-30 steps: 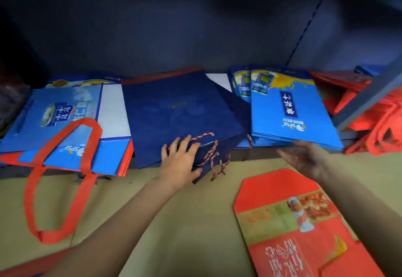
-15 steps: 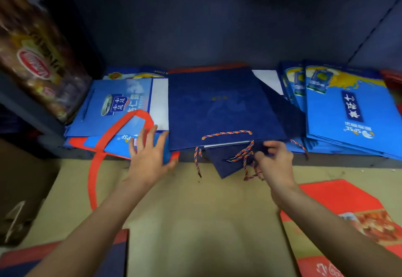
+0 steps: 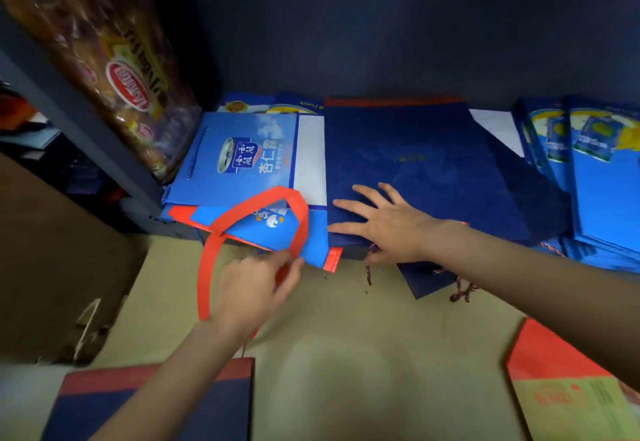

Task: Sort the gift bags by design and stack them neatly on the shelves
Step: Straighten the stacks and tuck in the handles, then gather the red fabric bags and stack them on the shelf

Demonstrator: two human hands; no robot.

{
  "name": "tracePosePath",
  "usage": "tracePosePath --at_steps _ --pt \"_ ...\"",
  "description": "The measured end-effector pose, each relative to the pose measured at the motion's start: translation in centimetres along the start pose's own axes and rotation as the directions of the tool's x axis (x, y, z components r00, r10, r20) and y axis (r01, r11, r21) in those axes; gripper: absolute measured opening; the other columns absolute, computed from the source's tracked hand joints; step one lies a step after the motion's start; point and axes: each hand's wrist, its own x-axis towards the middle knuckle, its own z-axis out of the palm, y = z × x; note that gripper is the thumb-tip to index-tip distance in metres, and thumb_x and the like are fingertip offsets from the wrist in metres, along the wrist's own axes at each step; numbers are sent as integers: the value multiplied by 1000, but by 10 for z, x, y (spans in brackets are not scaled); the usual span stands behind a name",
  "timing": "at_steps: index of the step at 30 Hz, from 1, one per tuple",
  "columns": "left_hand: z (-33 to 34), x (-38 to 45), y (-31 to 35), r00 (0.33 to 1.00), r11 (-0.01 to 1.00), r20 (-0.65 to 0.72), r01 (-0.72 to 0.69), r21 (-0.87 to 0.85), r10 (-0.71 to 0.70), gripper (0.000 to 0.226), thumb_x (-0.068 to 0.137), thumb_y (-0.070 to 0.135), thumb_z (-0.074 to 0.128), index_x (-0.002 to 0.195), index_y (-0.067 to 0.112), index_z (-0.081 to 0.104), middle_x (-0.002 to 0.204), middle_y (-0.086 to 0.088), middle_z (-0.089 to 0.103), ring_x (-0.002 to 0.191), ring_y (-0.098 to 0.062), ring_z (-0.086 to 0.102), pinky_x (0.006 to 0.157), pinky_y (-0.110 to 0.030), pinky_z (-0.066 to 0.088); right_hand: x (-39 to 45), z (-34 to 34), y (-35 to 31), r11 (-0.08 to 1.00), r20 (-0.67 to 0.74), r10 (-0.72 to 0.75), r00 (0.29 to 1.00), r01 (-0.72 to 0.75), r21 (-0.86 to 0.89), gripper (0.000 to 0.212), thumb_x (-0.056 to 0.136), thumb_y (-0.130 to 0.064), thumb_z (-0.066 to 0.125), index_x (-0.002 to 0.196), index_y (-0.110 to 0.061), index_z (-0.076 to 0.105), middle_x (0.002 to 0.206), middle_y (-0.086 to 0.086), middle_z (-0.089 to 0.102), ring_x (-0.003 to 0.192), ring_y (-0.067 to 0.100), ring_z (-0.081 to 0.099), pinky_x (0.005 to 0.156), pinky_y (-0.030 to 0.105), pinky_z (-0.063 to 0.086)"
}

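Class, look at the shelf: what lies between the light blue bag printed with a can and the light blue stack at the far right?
In the head view, the dark navy gift bags fill that stretch, with the right hand resting flat on them.

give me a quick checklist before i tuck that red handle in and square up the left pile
1. Left hand has the red handle: ok, fingers pinch the strap near the front edge of the light blue bag.
2. Right hand steadies the neighbouring pile: ok, it lies flat with fingers spread on the dark navy bag.
3. Handle free of snags: cannot tell, the lower loop passes behind the left hand.
4. Left pile squared: not ok, the bags are offset and a red edge juts out over the shelf front.
5. Navy pile tidy: not ok, one navy bag corner and cord handles hang off the shelf.
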Motion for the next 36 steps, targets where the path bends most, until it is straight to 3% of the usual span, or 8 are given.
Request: tracePosePath --at_steps 10,14,17,20,23,26,31,36 --pt "-30 61 -27 917 999 -395 41 -18 -45 34 84 24 42 98 7 68 87 -10 59 86 -25 47 71 -36 39 -31 -9 23 955 53 158 986 -139 -263 46 93 -30 41 137 -23 30 129 4 43 120 28 41 113 56 5" --pt "-19 88 -6 990 994 99 -106 32 102 41 93 35 34 119 18 61 126 -7 55 124 -26 42 105 -41 26 -49 -15 31 928 77 153 985 -117 -354 39 95 -23 36 134 -23 32 123 2 48 119 25 43 113 50 8" --pt "-2 75 4 836 932 547 -226 283 36 55 96 48 36 144 20 32 150 -9 27 143 -23 14 115 -46 -1 -68 -15 39 923 254 255 933 -155 -353 43 92 -32 44 133 -25 34 125 1 45 119 23 47 111 50 12" --pt "10 49 8 798 796 599 -402 453 61 87 90 57 43 150 11 -1 156 -15 -10 144 -30 -11 114 -47 -9 -76 -12 38 932 337 283 898 -174 -319 56 85 -49 52 132 -22 38 129 2 41 122 23 41 111 52 14" --pt "17 48 12 813 780 554 -460 424 179 82 92 49 44 150 9 2 157 -15 -5 145 -28 -2 115 -44 -6 -62 -11 25 977 51 168 984 -173 125 43 88 -40 55 126 -21 46 127 0 43 118 20 44 108 35 27" --pt "12 60 16 831 872 529 -380 309 175 68 93 47 43 148 18 17 157 -6 13 143 -21 15 114 -35 19 -36 -10 -16 596 -68 329 942 -151 789 31 86 -9 57 117 -12 52 113 4 55 99 23 58 91 25 43" --pt "-20 76 1 894 980 438 -157 122 89 57 86 56 49 133 23 45 130 -3 56 118 -27 52 93 -37 43 2 9 -77 391 9 448 894 -205 897 59 88 -13 56 139 -21 27 128 10 38 112 28 51 97 36 41" --pt "-40 83 -10 929 969 350 -186 163 119 57 83 67 40 119 24 53 106 -6 67 102 -28 60 79 -36 42 22 -19 -84 61 -38 739 673 -11 998 31 90 -22 57 119 -9 56 114 12 63 106 23 60 92 27 42"
